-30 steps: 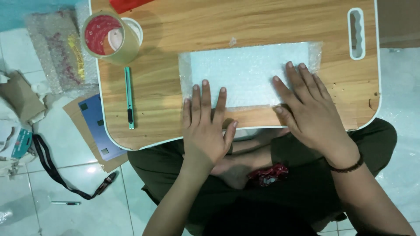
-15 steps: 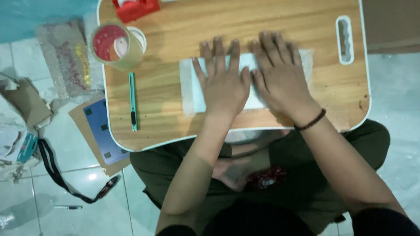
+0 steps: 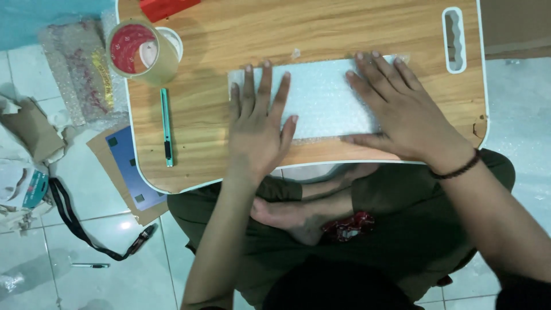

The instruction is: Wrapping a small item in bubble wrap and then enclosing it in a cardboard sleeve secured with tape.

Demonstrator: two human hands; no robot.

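Observation:
A folded sheet of white bubble wrap lies flat on a wooden lap table. My left hand presses palm-down on its left end, fingers spread. My right hand presses flat on its right end, fingers pointing up and left; a dark bead bracelet is on that wrist. Neither hand grips anything. A bare strip of wrap shows between the two hands.
A roll of brown packing tape and a teal utility knife sit on the table's left side, a red object at its top edge. Bubble wrap packets, cardboard pieces, a black lanyard and a pen lie on the tiled floor.
Both hands slid from the near edge up onto the wrap and met at its middle, then moved apart to its two ends. The camera view has shifted.

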